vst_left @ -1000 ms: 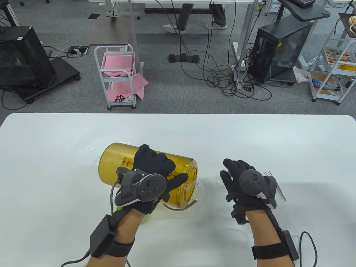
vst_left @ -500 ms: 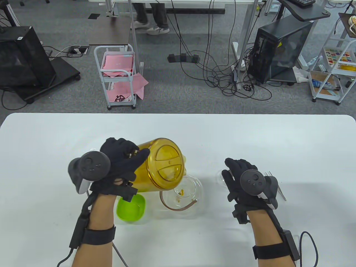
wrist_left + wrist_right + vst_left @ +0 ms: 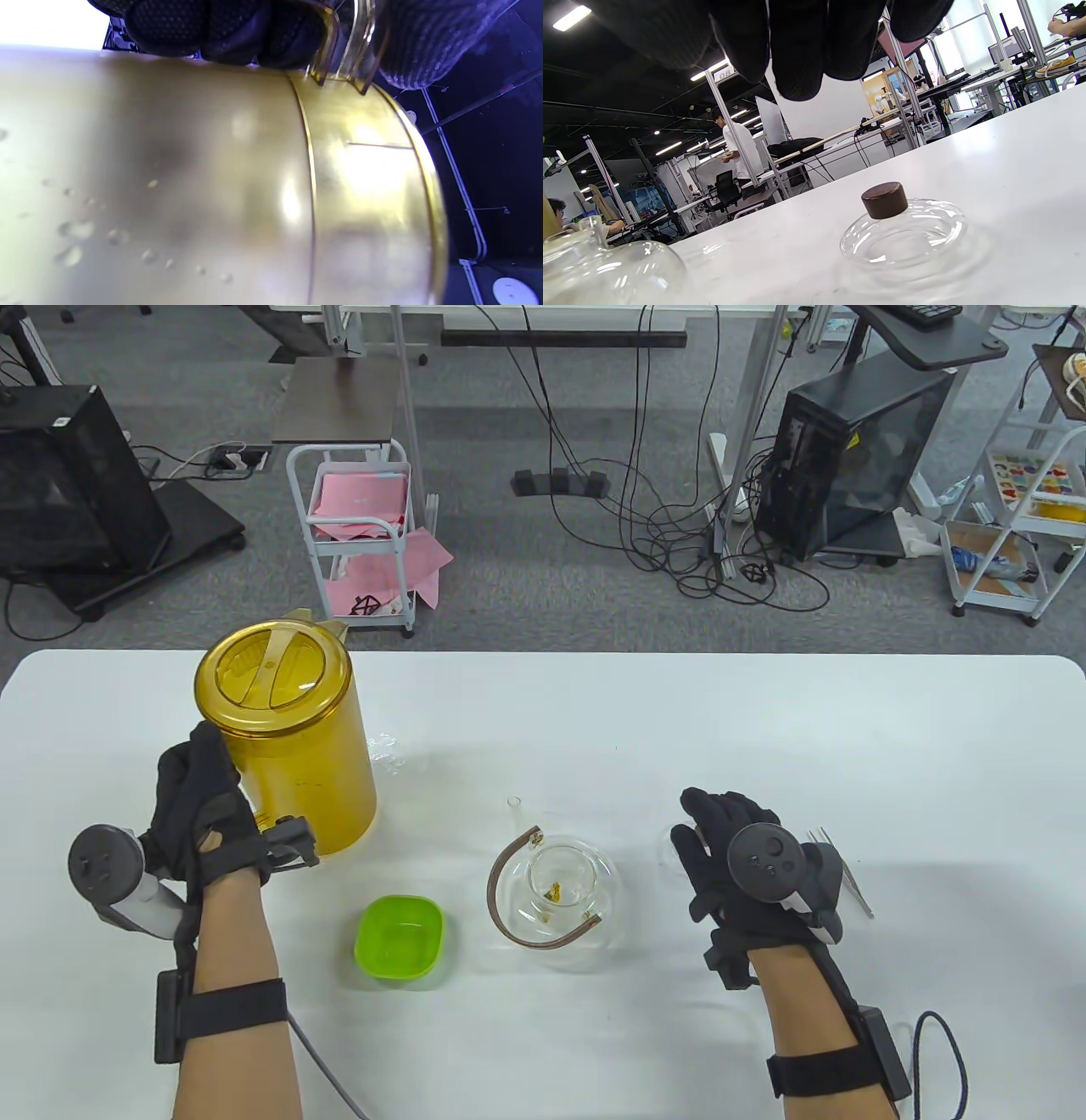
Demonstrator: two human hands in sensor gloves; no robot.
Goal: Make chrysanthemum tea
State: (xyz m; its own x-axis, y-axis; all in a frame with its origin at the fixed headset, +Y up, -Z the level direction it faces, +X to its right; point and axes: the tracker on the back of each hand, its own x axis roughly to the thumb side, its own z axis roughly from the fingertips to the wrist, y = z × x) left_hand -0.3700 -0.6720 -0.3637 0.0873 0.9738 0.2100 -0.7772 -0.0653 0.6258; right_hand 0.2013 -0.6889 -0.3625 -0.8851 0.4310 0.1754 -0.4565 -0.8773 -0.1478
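Note:
A yellow translucent pitcher (image 3: 284, 738) with its lid on stands upright at the table's left. My left hand (image 3: 204, 806) grips its handle (image 3: 341, 46), fingers (image 3: 212, 29) curled round it, and the pitcher wall (image 3: 237, 186) fills the left wrist view. A glass teapot (image 3: 556, 891) with a brown hoop handle sits at the centre, lid off, a few yellow flowers inside. Its glass lid (image 3: 903, 237) with a brown knob lies on the table to the right. My right hand (image 3: 721, 848) hovers over that lid, fingers (image 3: 797, 46) relaxed and not touching it.
A green bowl (image 3: 399, 937) sits left of the teapot, near the front. Metal tweezers (image 3: 853, 882) lie just right of my right hand. The teapot's glass body (image 3: 606, 264) shows at the left of the right wrist view. Beyond the table's far edge stands a small cart (image 3: 356, 534).
The pitcher was tipped on its side over the teapot; my left hand has swung it upright and carried it left and back. The right hand has stayed put.

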